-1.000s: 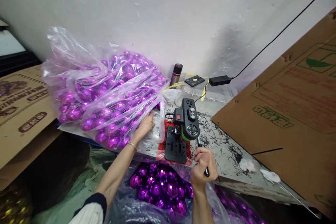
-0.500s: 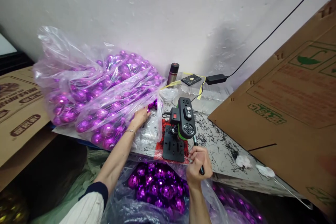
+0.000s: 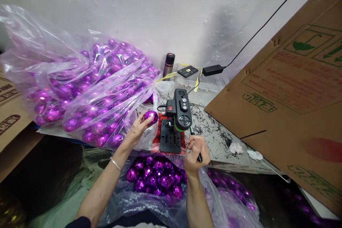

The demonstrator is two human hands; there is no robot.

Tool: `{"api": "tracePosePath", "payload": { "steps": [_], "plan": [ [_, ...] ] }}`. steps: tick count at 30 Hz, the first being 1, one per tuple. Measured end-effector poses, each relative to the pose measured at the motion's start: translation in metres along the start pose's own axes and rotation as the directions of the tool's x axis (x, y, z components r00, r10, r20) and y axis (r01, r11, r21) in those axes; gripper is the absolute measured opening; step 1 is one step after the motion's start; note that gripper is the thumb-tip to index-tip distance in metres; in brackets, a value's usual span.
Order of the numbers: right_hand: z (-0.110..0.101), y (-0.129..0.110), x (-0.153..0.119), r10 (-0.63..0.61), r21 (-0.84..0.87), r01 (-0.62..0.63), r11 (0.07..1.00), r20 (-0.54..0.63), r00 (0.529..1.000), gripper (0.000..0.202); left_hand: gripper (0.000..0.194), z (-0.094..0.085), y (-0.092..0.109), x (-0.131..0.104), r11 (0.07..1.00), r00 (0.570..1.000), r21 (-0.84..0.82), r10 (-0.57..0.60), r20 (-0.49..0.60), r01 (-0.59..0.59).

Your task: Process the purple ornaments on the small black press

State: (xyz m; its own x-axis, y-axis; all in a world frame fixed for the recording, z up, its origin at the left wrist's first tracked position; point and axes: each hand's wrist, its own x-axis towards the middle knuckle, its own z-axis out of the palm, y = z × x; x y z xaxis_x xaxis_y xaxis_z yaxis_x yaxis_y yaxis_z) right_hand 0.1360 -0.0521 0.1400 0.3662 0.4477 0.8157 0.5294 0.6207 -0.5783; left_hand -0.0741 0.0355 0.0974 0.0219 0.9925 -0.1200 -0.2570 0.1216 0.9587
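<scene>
My left hand [image 3: 139,127] pinches a shiny purple bauble [image 3: 151,117] by its side, just left of a small black machine [image 3: 182,108] with two round grilles and silver buttons. Under the machine's head lies its slotted black base plate [image 3: 171,141], on a red mat [image 3: 155,141]. My right hand [image 3: 197,153] is wrapped round the black-tipped lever handle [image 3: 200,157] at the machine's right side. Beside my left hand, a big clear plastic bag [image 3: 88,89] bulges with purple baubles. A second open bag of faceted purple baubles [image 3: 157,176] sits below the table edge, between my forearms.
Behind the machine are a thermos flask [image 3: 169,65], a black keypad-like device [image 3: 187,71] and a power adapter [image 3: 213,70] with a cord up the wall. A large cardboard box [image 3: 283,89] leans in at the right. Black scraps [image 3: 211,124] litter the tabletop.
My left hand has drawn a bauble out of the big bag's opening towards the machine. My right hand keeps its grip on the lever. The whole view has shifted slightly.
</scene>
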Motion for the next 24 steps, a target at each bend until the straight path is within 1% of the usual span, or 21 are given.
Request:
{"api": "tracePosePath", "payload": {
  "steps": [1, 2, 4, 7, 9, 10, 12, 15, 17, 20, 22, 24],
  "plan": [
    [0.0, -0.002, 0.003, 0.018, -0.001, -0.018, 1.0, 0.0, 1.0, 0.044, 0.069, 0.007, -0.008, -0.012, 0.997, 0.999, -0.068, -0.037, 0.011, 0.037],
    [0.0, -0.003, 0.007, 0.036, -0.004, -0.036, 0.999, 0.006, 0.999, 0.043, 0.07, 0.013, -0.017, -0.022, 0.993, 0.998, -0.099, -0.064, 0.016, 0.066],
    [0.0, -0.006, 0.014, 0.058, -0.012, -0.058, 0.998, 0.021, 0.998, 0.043, 0.072, 0.026, -0.038, -0.035, 0.993, 0.996, -0.075, -0.087, 0.014, 0.088],
    [0.0, -0.008, 0.022, 0.045, -0.023, -0.044, 0.999, 0.038, 0.998, 0.045, 0.075, 0.04, -0.066, -0.039, 0.995, 0.998, 0.079, -0.056, 0.002, 0.055],
    [-0.001, -0.008, 0.025, 0.029, -0.029, -0.028, 0.999, 0.043, 0.999, 0.045, 0.073, 0.044, -0.08, -0.036, 0.973, 1.0, 0.232, 0.002, 0.004, -0.003],
    [-0.001, -0.008, 0.025, 0.025, -0.031, -0.024, 0.999, 0.046, 0.999, 0.045, 0.071, 0.045, -0.085, -0.035, 0.947, 0.999, 0.318, 0.047, 0.012, -0.048],
    [-0.002, -0.008, 0.023, 0.023, -0.035, -0.021, 0.999, 0.052, 0.998, 0.043, 0.067, 0.045, -0.09, -0.033, 0.861, 0.986, 0.482, 0.157, 0.053, -0.163],
    [-0.004, -0.006, 0.018, 0.017, -0.043, -0.014, 0.999, 0.06, 0.998, 0.042, 0.062, 0.045, -0.092, -0.031, 0.711, 0.943, 0.624, 0.293, 0.157, -0.325],
    [-0.005, -0.006, 0.017, 0.009, -0.041, -0.006, 0.999, 0.068, 0.998, 0.041, 0.059, 0.047, -0.094, -0.03, 0.636, 0.912, 0.661, 0.35, 0.212, -0.398],
    [-0.007, -0.005, 0.016, -0.001, -0.025, 0.003, 1.0, 0.083, 0.997, 0.039, 0.06, 0.053, -0.102, -0.027, 0.551, 0.87, 0.689, 0.418, 0.261, -0.471],
    [-0.008, -0.005, 0.015, -0.009, -0.009, 0.01, 1.0, 0.09, 0.996, 0.037, 0.059, 0.056, -0.109, -0.026, 0.514, 0.848, 0.695, 0.452, 0.278, -0.502],
    [-0.009, -0.004, 0.012, -0.013, -0.001, 0.014, 1.0, 0.095, 0.995, 0.036, 0.058, 0.058, -0.115, -0.026, 0.501, 0.836, 0.694, 0.47, 0.283, -0.517]
  ]
}}
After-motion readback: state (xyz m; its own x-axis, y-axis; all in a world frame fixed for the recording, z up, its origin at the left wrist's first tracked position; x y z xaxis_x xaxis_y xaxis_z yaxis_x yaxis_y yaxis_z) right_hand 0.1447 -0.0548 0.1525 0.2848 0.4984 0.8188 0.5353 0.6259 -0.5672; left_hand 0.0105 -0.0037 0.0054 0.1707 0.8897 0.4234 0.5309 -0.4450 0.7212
